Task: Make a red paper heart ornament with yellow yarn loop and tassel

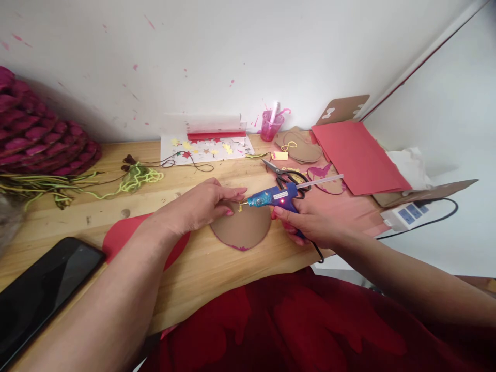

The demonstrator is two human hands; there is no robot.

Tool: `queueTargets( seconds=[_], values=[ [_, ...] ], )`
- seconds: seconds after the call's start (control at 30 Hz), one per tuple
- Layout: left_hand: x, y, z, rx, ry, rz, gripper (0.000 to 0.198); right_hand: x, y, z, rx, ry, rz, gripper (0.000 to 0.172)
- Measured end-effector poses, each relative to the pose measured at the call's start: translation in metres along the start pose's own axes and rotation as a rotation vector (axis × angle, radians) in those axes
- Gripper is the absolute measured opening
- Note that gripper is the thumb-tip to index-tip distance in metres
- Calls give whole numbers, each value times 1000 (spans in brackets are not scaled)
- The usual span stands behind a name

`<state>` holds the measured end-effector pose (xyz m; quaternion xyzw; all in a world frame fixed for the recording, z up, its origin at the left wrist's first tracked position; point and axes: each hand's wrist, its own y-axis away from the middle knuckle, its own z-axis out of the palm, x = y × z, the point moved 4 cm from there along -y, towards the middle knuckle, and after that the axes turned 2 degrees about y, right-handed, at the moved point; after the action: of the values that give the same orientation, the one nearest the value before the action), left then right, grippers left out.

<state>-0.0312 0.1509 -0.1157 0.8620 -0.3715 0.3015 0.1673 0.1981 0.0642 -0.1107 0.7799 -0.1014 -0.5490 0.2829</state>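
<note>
My right hand is wrapped round a blue hot glue gun. A small red light glows on the gun's side, and a translucent glue stick sticks out of its back. The nozzle points left, at a bit of yellow string at the top edge of a rounded cardboard piece with a purple-painted rim. My left hand grips that top edge, thumb on the face and fingers along the far side. Beneath my left forearm lies a red paper shape, partly covered.
Black scissors lie just behind the gun, near a pink cup. Red sheets and a power strip are at right. A phone, tangled yarn and star-covered paper occupy the left and back.
</note>
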Motion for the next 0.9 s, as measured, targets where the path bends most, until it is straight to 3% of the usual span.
queueTargets(
  seconds=[0.33, 0.6, 0.9],
  values=[
    [-3, 1, 1, 20, -72, -17, 58, 3, 3, -1, -49, -41, 1, 55],
    [-4, 1, 0, 16, -24, -52, 56, 4, -6, 0, 38, -56, 34, 48],
    [-3, 1, 0, 24, -61, -31, 60, 2, 1, 1, 12, -30, 35, 49]
  ],
)
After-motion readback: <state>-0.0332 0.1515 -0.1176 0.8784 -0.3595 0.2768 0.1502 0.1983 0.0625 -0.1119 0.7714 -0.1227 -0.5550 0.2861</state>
